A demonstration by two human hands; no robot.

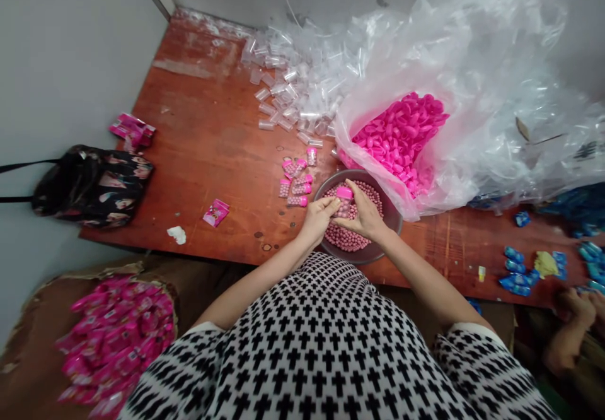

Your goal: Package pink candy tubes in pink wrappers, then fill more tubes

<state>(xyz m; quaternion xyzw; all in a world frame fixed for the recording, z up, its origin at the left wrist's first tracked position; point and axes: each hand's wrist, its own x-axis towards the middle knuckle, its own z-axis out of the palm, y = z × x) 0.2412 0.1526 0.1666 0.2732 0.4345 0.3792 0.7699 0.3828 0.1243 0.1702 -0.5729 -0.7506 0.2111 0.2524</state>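
Both my hands are closed on one small clear jar [344, 200] with a pink cap, held over a dark bowl [396, 231]. My left hand [320, 217] pinches its left side, and my right hand [365, 215] wraps its right side with the thumb up by the cap. Pink beads [347, 238] fill the bowl's bottom below. To the left of the bowl lie several filled jars [297, 200] with pink caps. Just behind it, a clear plastic bag [347, 133] gapes over a heap of pink caps [401, 136].
Clear empty tubes [283, 101] are piled at the back. Pink packets [216, 212] and a black patterned bag [104, 186] are on the left; a box of pink packets [123, 332] stands below. At right, another person's hands [579, 306] are near blue packets [517, 275].
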